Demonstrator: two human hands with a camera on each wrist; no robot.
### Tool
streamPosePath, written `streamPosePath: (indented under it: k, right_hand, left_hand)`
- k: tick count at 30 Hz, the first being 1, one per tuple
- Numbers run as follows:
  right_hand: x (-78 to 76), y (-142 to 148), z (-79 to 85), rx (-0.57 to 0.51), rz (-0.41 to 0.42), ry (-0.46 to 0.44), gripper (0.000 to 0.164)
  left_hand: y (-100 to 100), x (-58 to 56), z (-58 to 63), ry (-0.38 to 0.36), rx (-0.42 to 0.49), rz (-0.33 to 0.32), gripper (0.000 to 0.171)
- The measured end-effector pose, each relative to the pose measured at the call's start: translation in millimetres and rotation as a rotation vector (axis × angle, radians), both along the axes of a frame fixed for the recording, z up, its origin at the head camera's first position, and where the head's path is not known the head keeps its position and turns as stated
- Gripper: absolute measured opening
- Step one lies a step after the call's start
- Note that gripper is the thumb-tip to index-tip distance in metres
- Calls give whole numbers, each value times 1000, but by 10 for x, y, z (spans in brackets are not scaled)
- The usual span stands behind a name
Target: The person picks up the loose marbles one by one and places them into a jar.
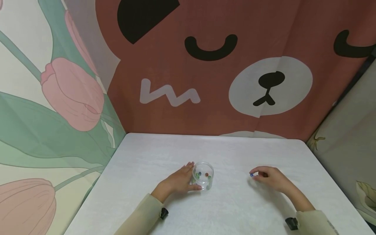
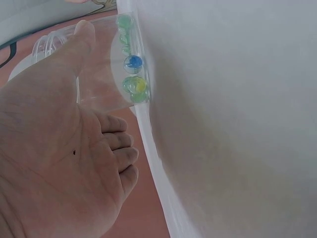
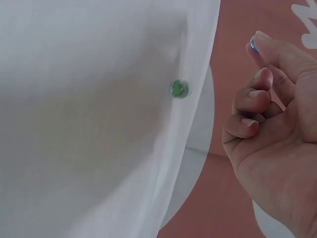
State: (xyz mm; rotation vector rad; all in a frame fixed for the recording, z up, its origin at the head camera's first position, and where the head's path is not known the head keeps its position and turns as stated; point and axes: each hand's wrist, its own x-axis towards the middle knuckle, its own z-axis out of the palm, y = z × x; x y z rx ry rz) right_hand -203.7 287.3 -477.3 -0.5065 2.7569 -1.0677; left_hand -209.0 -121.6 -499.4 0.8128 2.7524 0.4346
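My left hand (image 1: 180,179) holds a clear plastic jar (image 1: 212,176), thumb at its near side and fingers at its far left side. In the left wrist view, several glass marbles lie along the jar's bottom, among them a blue marble (image 2: 132,63) and a green marble (image 2: 125,21). To the right, my right hand (image 1: 274,179) pinches a small blue glass marble (image 3: 254,44) between thumb and index fingertip, its other fingers curled in. A loose green marble (image 3: 179,89) rests on the tabletop in the right wrist view.
The white-covered table (image 1: 232,209) has its back edge against a brown bear-print cloth (image 1: 211,117). A tulip-print cloth (image 1: 73,94) hangs at the left side, and a pale cloth (image 1: 349,130) stands on the right.
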Motion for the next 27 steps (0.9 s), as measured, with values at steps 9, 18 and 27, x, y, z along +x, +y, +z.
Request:
streamPosePath:
  k: [9, 18, 27]
  right_hand:
    - [37, -164, 8, -47, -11, -32, 26]
    - [46, -301, -25, -91, -16, -37, 26]
    - [80, -397, -30, -176, -11, -83, 32]
  left_hand:
    - [2, 11, 24, -4, 3, 1, 105]
    - [7, 15, 18, 17, -4, 1, 105]
    - [14, 14, 13, 24, 6, 9, 106]
